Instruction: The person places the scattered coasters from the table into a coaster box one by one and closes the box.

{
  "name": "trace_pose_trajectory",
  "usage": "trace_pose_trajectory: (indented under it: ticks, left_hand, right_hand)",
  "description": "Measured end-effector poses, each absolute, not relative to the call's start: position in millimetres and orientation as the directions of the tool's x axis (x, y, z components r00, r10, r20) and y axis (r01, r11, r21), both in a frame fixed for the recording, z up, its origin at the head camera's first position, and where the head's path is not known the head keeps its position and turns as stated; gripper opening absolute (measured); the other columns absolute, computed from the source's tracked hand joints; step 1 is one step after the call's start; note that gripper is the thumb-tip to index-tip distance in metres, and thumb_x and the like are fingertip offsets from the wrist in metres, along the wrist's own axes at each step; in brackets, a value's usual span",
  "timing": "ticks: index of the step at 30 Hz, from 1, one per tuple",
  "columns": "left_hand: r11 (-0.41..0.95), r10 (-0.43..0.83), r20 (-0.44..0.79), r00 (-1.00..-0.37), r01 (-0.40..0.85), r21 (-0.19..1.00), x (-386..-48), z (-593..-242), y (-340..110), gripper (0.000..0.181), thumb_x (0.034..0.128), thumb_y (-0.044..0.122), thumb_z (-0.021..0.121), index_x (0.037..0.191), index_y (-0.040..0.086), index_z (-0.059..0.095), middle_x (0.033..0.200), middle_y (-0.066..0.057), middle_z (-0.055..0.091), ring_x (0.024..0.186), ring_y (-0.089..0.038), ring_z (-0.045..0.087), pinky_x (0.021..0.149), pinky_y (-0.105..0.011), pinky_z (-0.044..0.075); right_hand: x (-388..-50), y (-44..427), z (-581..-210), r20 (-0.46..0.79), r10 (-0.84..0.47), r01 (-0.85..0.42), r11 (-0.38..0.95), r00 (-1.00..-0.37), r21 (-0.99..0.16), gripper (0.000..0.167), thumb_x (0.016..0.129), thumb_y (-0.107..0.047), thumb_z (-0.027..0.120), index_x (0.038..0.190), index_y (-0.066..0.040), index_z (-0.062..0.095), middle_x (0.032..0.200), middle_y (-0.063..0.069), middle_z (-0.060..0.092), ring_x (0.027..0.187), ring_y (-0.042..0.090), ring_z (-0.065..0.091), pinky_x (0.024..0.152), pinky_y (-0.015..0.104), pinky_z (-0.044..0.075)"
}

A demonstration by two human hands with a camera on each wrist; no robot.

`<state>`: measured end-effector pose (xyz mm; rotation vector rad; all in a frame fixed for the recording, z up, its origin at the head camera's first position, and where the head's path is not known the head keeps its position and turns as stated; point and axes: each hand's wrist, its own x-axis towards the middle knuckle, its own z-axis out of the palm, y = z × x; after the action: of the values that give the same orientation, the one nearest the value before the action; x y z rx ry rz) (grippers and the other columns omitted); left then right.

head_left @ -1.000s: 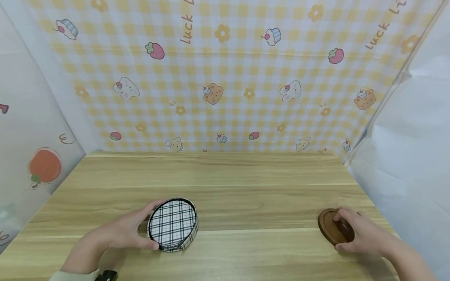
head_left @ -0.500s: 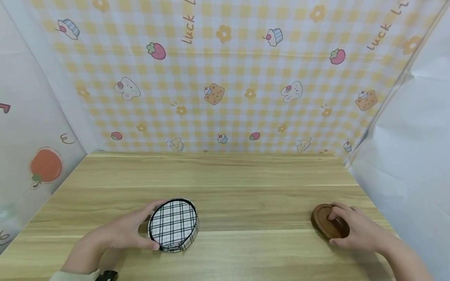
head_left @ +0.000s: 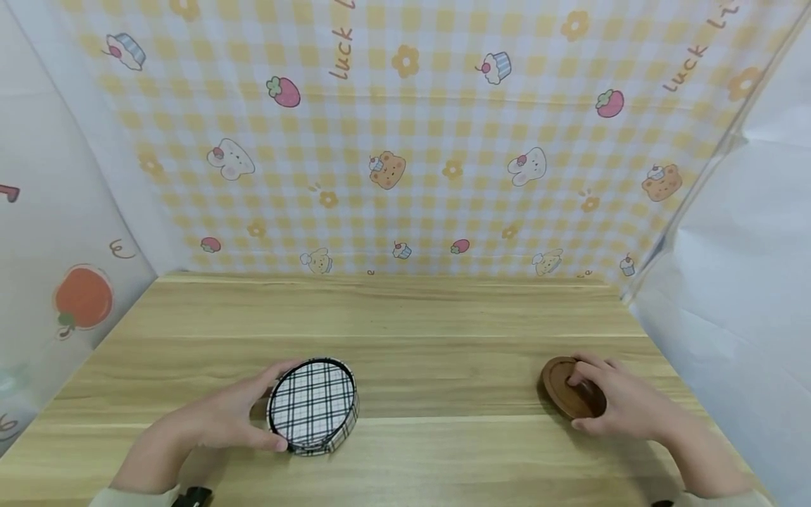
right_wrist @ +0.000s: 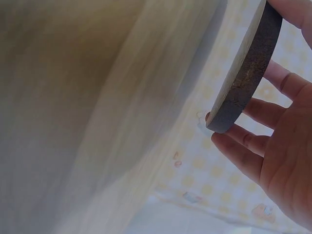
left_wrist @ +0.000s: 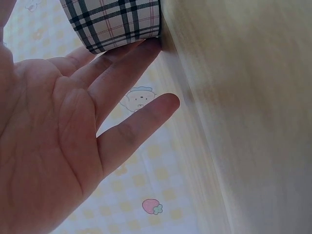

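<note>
A round black-and-white plaid box (head_left: 312, 405) stands on the wooden table, left of centre. My left hand (head_left: 222, 417) grips it from the left, thumb on the near side and fingers around the far side. In the left wrist view, fingertips touch the lower edge of the plaid box (left_wrist: 114, 22), and one finger stays apart from it. On the right, my right hand (head_left: 624, 400) holds a round brown wooden coaster (head_left: 564, 389) by its rim, one finger on its top face. The right wrist view shows the coaster (right_wrist: 248, 73) tilted and raised off the table.
The light wooden table (head_left: 405, 331) spans the foreground. A yellow checked cloth wall (head_left: 431, 127) closes off the back. White sheets hang at the sides, the right one (head_left: 741, 296) near my right arm.
My right hand has carried the coaster leftward and a little farther from me. The left hand and plaid box hold their place.
</note>
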<state>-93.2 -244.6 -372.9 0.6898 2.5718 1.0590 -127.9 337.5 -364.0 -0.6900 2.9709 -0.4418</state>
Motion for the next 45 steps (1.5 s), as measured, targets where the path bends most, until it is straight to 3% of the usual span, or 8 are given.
trace_pose_trajectory:
  ticks: [7,13,16,18,25,29,36,45]
  left_hand:
    - [0.565,0.551,-0.078,-0.831,0.304,0.767,-94,-375,-246,0.1,0.0772,0.036,0.083,0.155,0.012,0.025,0.147,-0.017,0.048,0.13,-0.017,0.049,0.098,-0.018,0.043]
    - [0.52,0.567,-0.105,-0.817,0.256,0.815,-94,-374,-245,0.104,0.0778,0.033,0.083,0.156,0.008,0.02,0.148,-0.026,0.044,0.133,-0.041,0.046,0.096,-0.015,0.042]
    - [0.516,0.567,-0.112,-0.816,0.246,0.821,-95,-374,-245,0.105,0.0777,0.033,0.083,0.156,0.007,0.019,0.148,-0.027,0.043,0.133,-0.046,0.045,0.095,-0.015,0.042]
    - [0.522,0.565,-0.106,-0.818,0.255,0.814,-95,-374,-245,0.104,0.0776,0.034,0.083,0.156,0.008,0.02,0.148,-0.025,0.044,0.133,-0.041,0.046,0.096,-0.015,0.042]
    - [0.503,0.575,-0.083,-0.814,0.272,0.82,-95,-377,-246,0.101,0.0784,0.032,0.083,0.155,0.008,0.022,0.148,-0.025,0.044,0.129,-0.003,0.047,0.097,-0.015,0.042]
    - [0.499,0.578,-0.08,-0.812,0.274,0.822,-95,-377,-247,0.101,0.0785,0.031,0.083,0.155,0.008,0.022,0.148,-0.025,0.044,0.129,-0.003,0.047,0.097,-0.015,0.042]
    - [0.505,0.575,-0.101,-0.812,0.255,0.825,-96,-376,-246,0.103,0.0785,0.032,0.083,0.156,0.01,0.02,0.148,-0.025,0.043,0.132,-0.026,0.048,0.096,-0.015,0.042]
    - [0.492,0.581,-0.089,-0.809,0.261,0.831,-95,-378,-248,0.101,0.0789,0.03,0.083,0.156,0.01,0.02,0.147,-0.026,0.044,0.127,0.0,0.047,0.096,-0.015,0.042]
  right_hand:
    - [-137,320,-359,-0.034,-0.477,-0.449,0.847,-0.878,-0.283,0.048,0.067,-0.046,0.087,0.101,-0.026,0.059,0.144,0.027,0.048,0.118,0.05,0.051,0.079,0.049,0.049]
    - [-145,306,-356,-0.037,-0.506,-0.474,0.829,-0.862,-0.295,0.047,0.069,-0.044,0.086,0.101,-0.025,0.058,0.146,0.028,0.047,0.123,0.05,0.05,0.08,0.047,0.049]
    - [-148,298,-356,-0.035,-0.516,-0.483,0.821,-0.856,-0.304,0.046,0.069,-0.041,0.087,0.102,-0.024,0.059,0.147,0.029,0.045,0.125,0.052,0.048,0.086,0.053,0.049]
    - [-150,292,-356,-0.026,-0.527,-0.496,0.814,-0.85,-0.302,0.045,0.069,-0.039,0.087,0.101,-0.025,0.058,0.146,0.028,0.046,0.125,0.051,0.048,0.086,0.053,0.05]
    - [-153,270,-352,-0.027,-0.552,-0.518,0.797,-0.833,-0.311,0.045,0.069,-0.037,0.087,0.102,-0.024,0.059,0.149,0.027,0.043,0.128,0.048,0.045,0.082,0.046,0.05]
    - [-154,257,-350,-0.052,-0.553,-0.511,0.799,-0.832,-0.317,0.044,0.07,-0.037,0.086,0.104,-0.024,0.06,0.153,0.024,0.04,0.13,0.043,0.045,0.083,0.044,0.049]
    - [-157,238,-351,-0.069,-0.578,-0.526,0.78,-0.813,-0.34,0.044,0.072,-0.037,0.085,0.105,-0.024,0.06,0.155,0.022,0.037,0.134,0.043,0.041,0.086,0.046,0.05]
    - [-162,211,-350,-0.048,-0.618,-0.562,0.741,-0.784,-0.367,0.045,0.073,-0.038,0.084,0.109,-0.024,0.06,0.157,0.018,0.036,0.139,0.039,0.038,0.094,0.047,0.049]
